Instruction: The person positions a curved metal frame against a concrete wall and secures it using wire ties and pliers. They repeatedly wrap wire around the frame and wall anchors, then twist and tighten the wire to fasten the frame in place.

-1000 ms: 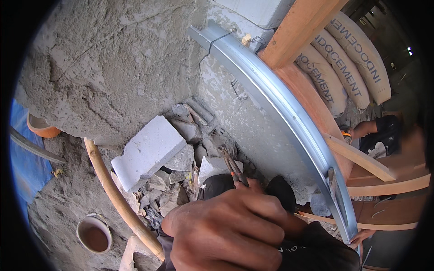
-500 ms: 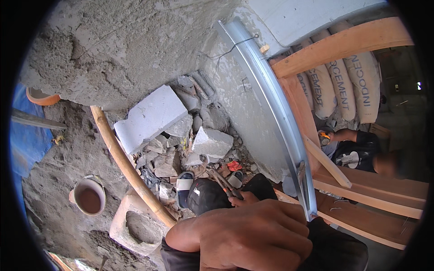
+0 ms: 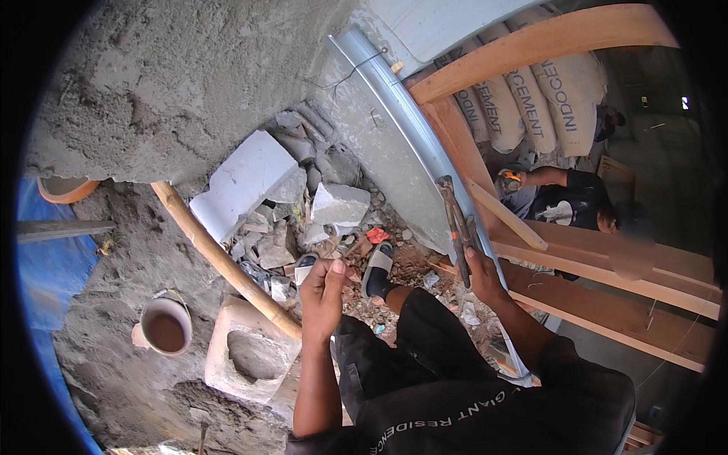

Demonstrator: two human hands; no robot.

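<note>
Pliers [image 3: 455, 227] sat gripped in the right hand [image 3: 479, 274], fingers wrapped round the handles, jaws up against the curved metal strip [image 3: 409, 129] beside the plastered wall [image 3: 167, 83]. Left hand [image 3: 324, 292] hung over the knees, fingers curled narrow, pinching something too small to tell. Work looked mid-fixing; next called for a steady bite on the strip. 0.5 s earlier both hands were bunched low together

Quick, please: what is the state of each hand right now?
Left hand: curled nearly closed; whether it holds anything cannot be told.
Right hand: closed on pliers.
</note>
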